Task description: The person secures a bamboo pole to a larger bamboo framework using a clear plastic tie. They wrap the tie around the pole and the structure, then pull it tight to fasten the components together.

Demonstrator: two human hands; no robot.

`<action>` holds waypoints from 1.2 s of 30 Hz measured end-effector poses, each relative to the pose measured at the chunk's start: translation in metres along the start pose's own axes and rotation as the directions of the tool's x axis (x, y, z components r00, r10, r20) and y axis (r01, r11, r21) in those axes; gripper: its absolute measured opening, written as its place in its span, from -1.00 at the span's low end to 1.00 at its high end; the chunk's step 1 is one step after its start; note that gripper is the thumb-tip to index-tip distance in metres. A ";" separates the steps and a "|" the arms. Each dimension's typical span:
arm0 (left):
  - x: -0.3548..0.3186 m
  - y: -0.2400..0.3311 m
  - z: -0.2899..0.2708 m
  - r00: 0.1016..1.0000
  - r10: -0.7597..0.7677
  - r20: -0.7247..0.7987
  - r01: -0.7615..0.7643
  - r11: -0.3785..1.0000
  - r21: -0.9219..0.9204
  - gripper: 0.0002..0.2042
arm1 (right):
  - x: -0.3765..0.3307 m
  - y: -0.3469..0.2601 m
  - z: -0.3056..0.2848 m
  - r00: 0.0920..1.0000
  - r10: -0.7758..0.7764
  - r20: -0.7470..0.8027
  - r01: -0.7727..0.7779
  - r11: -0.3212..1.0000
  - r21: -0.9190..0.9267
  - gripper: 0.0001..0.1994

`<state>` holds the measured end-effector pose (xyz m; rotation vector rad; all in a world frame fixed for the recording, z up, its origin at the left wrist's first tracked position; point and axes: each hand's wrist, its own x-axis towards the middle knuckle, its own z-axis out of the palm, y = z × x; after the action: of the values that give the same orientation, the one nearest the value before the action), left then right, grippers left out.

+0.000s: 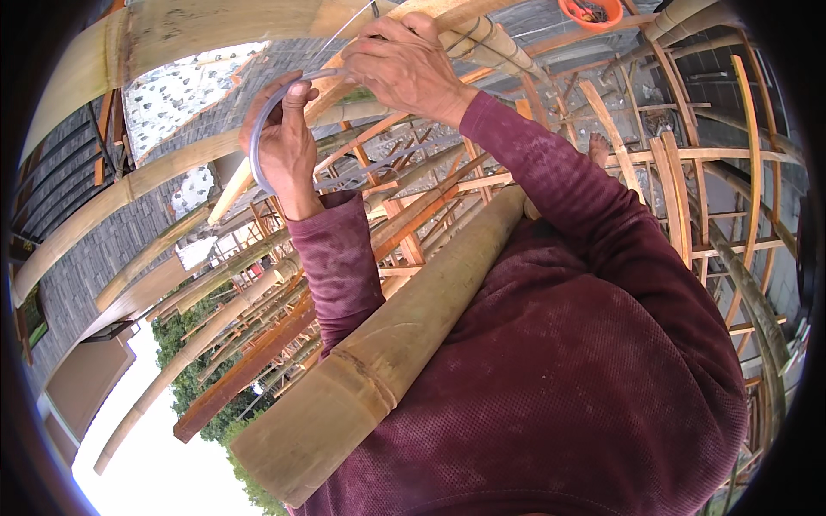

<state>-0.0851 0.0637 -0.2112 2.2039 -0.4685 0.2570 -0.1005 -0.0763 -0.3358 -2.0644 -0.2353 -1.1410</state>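
Observation:
A pale, translucent plastic strip [255, 153] bends in a loop around my left hand [288, 138], which grips it with the thumb raised. The strip runs across to my right hand [409, 69], whose fingers are curled closed where it disappears. Those fingertips are partly hidden, close against a wooden beam [469, 12]. A thin line [347, 27] rises beside the right hand. Between my left sleeve and my body, a thick bamboo pole [413, 318] slants across, with its cut end at the lower left.
Bamboo poles [129, 185] and sawn timber [249, 365] criss-cross around and below me. An orange bucket [592, 12] with small things in it is at the top right. A bare foot [598, 148] shows among the timbers. Grey tiled roofing [77, 267] lies to the left.

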 end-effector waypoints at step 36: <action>0.005 0.005 -0.004 0.998 0.011 0.063 -0.018 0.994 0.110 -0.73 | 0.007 0.001 -0.006 0.997 0.005 -0.075 0.008 0.984 0.175 -0.82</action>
<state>-0.0826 0.0628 -0.2030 2.3228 -0.5155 0.2276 -0.0998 -0.0826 -0.3284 -1.8634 -0.2897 -1.1544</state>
